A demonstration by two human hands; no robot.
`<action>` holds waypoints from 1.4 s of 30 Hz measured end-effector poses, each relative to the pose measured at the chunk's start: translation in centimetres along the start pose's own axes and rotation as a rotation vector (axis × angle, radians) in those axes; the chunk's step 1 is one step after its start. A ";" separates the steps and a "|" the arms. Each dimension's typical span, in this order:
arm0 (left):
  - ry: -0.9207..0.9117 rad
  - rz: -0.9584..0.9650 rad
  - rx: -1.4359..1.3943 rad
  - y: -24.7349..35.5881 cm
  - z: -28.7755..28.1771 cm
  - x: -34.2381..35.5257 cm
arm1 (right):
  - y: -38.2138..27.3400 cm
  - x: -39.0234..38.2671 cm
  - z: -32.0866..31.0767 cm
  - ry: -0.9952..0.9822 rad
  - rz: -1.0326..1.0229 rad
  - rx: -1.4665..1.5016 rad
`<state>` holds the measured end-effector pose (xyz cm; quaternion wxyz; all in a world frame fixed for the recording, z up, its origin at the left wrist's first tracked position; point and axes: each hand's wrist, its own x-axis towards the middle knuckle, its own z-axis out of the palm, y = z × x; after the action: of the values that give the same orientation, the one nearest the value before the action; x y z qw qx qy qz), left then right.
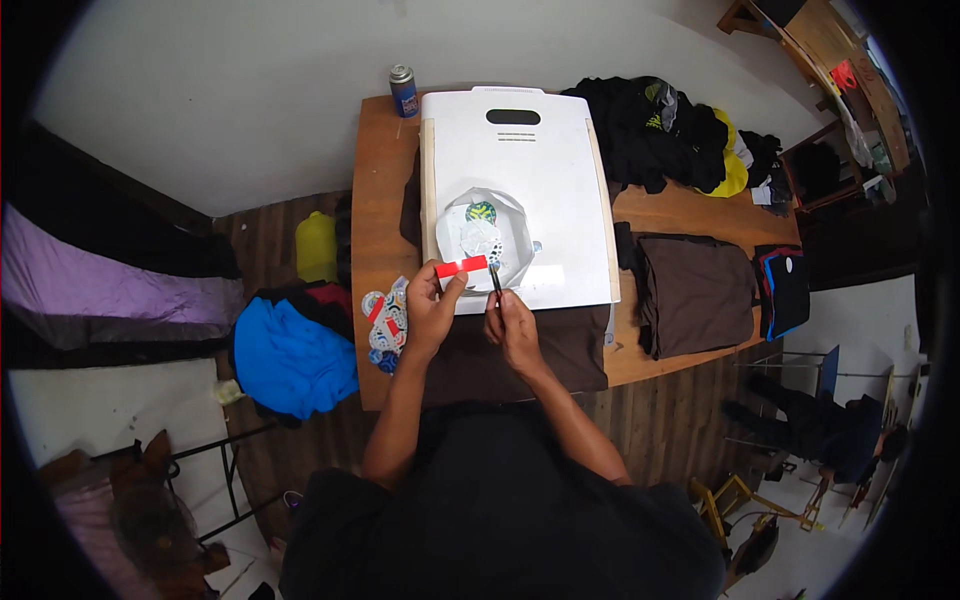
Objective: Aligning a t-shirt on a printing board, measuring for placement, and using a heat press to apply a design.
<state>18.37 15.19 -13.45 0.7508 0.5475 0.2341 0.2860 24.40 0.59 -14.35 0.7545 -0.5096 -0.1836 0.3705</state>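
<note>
My left hand pinches a short, shiny red strip between thumb and fingers. Close by on the right, my right hand grips a slim black tool pointing away from me; its exact kind is too small to make out. Both hands are over the near part of a white board with an oval handle slot. Under the strip lies a crumpled white bowl-like liner holding green patterned and whitish pieces. Left of my left hand, several patterned cut pieces, some with red strips, lie on the table's edge.
The wooden table bears a spray can at the far left. Black clothes and folded brown cloth lie right of the board. A blue garment is heaped at the left. Another person is at the far right.
</note>
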 end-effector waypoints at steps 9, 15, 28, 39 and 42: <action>-0.007 0.024 -0.001 0.8 0.3 -0.1 | 0.4 -0.3 0.3 0.020 0.003 0.032; 0.008 -0.003 0.023 -0.5 -0.3 0.2 | 1.0 0.4 -0.2 0.005 -0.017 0.013; 0.005 -0.028 0.012 -0.3 -0.6 0.1 | 0.9 0.9 0.3 -0.012 -0.032 0.012; -0.036 -0.082 0.045 -0.8 -0.7 0.1 | 1.4 1.4 -0.4 0.003 -0.019 0.013; -0.031 -0.083 0.030 -1.0 -0.8 0.2 | 1.5 1.6 -0.3 0.041 -0.055 0.021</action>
<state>18.09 15.65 -14.63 0.7573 0.5528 0.2491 0.2427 25.08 1.88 -16.04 0.7734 -0.5038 -0.1783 0.3409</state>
